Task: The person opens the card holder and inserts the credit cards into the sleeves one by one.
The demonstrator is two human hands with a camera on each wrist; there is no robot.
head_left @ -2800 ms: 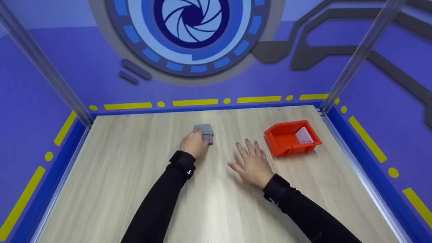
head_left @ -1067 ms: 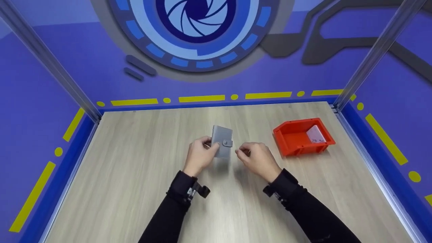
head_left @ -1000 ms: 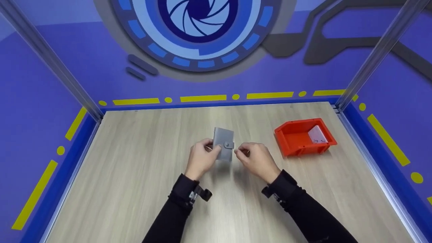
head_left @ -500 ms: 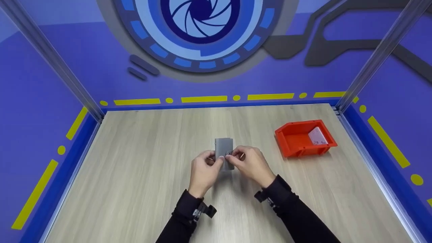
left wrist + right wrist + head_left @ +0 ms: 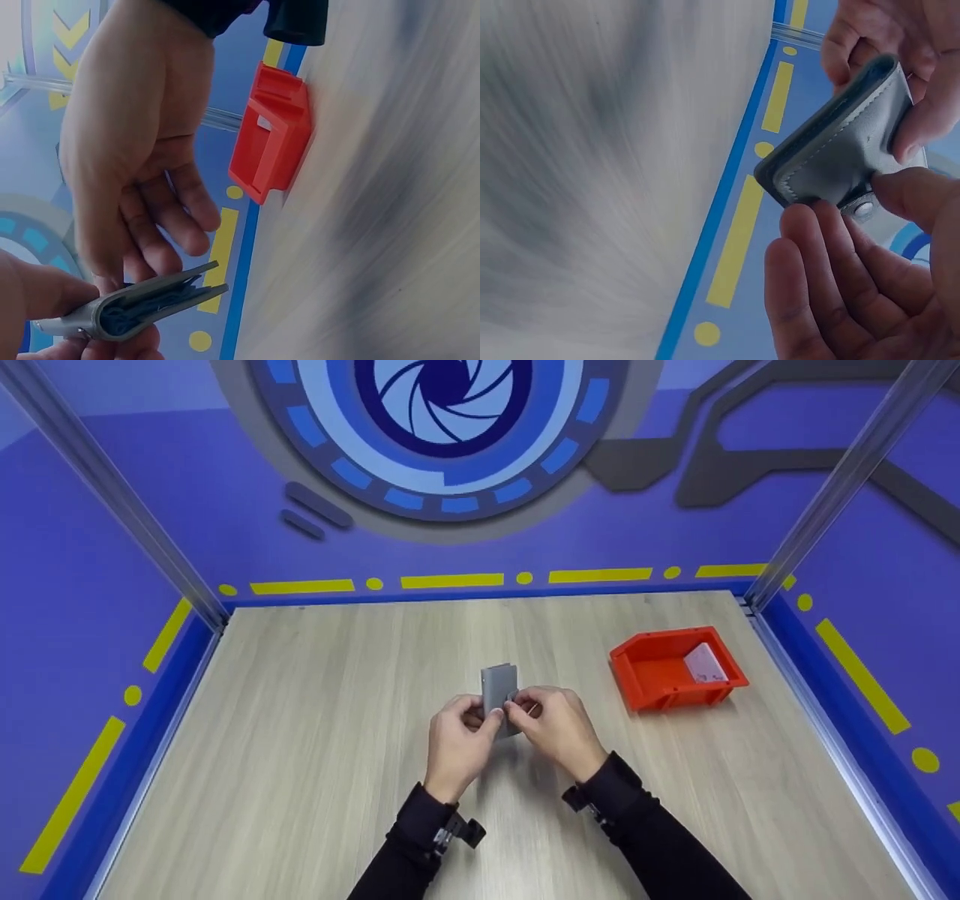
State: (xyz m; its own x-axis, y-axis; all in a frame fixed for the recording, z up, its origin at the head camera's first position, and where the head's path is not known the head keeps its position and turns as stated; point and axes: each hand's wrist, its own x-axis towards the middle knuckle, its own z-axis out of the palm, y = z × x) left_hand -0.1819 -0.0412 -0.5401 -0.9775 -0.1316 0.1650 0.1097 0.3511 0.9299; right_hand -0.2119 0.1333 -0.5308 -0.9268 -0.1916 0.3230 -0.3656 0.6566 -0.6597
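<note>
Head view: wallet, grey, held up over the tabletop between both hands, near the middle of the work area, upright with a slight tilt. Left hand pinches it at the left edge, thumb across the near face, fingers curled at the side. Right hand pinches at the right edge, thumb and forefinger at the strap; thumb tips of the two hands lie near each other.

Right wrist view: strap carries a round metal snap; right thumb tip sits just beside it. Remaining right fingers lie bent along the wallet's lower edge. Pale stitching runs along the border of the face. Left hand grips the far end.

Left wrist view: wallet seen end-on. Covers stand a little apart, with dark bluish layers between them; what these are, cannot tell.

Bin, red-orange, stands on the tabletop to the right, well apart from the hands. Inside it, a whitish card leans at the right side, small markings near its lower edge, too small to read. Behind, blue-purple wall with yellow dashes and dots. Both sleeves black.
</note>
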